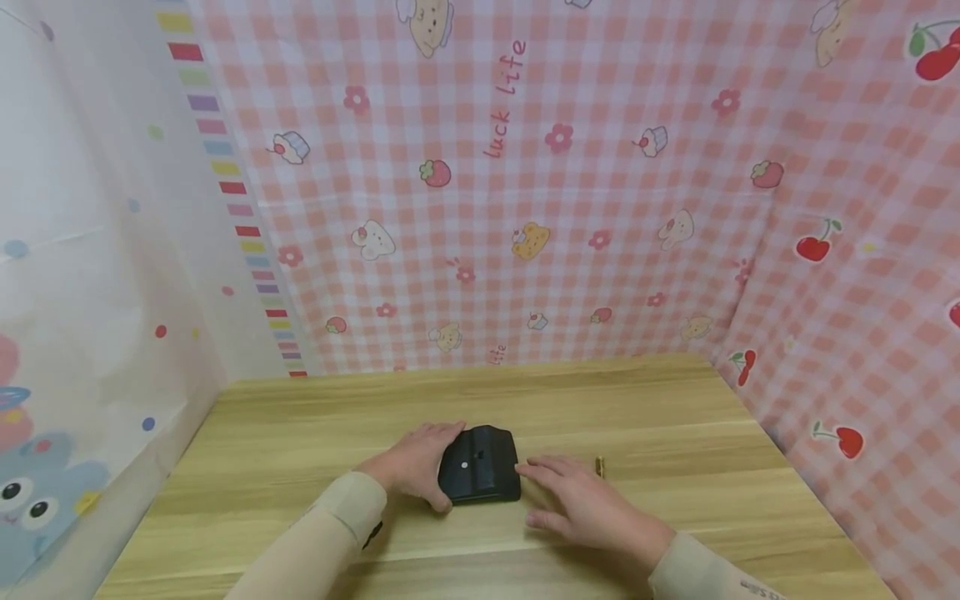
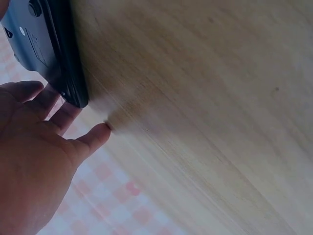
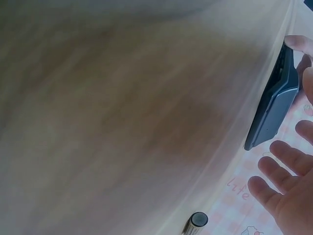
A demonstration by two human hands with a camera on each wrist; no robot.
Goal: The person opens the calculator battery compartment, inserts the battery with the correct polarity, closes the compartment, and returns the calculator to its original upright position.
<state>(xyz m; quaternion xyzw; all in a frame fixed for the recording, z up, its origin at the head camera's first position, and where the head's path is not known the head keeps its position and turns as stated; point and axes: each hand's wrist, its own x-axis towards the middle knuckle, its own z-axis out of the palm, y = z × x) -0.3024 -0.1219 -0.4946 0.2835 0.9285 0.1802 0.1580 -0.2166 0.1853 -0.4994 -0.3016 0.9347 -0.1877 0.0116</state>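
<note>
Here, the left hand (image 1: 417, 462) has its grip closed around the left end of a black device (image 1: 491, 467) on the worktop (image 1: 300, 417); the right hand (image 1: 581, 500), its grip loose with fingers spread, is just beside the device's right edge, near a small gold cylinder (image 1: 600, 467).

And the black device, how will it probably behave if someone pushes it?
The black device is probably stiff: its edges look crisp and nothing sags. It seems unlikely to roll, being broad and flattish. Its smooth, slightly shiny surface may be slippery.
</note>
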